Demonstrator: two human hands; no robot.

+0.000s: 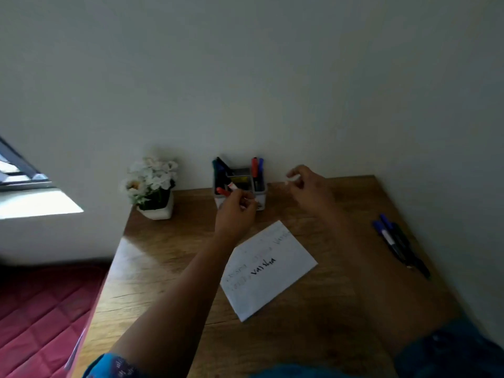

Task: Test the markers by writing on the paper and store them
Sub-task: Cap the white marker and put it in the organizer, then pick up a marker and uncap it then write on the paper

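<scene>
Midway, by my judgement: my left hand [236, 207] pinches a red marker [227, 190] at the holder [240, 186], where several markers stand stored; my right hand [305, 188] pinches something small and white, perhaps a cap. Names cover the paper [268, 270]; three markers [398, 242] wait, untested I think, on the wooden worktop [163, 268] against a pale wall, flowerpot [152, 186] and window [19, 170] leftward.

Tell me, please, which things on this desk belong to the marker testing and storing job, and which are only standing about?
Belong to the job:
- red marker, held in the left hand
- paper with test writing
- holder with stored markers
- markers lying at the right

Only standing about:
- flower pot
- window
</scene>
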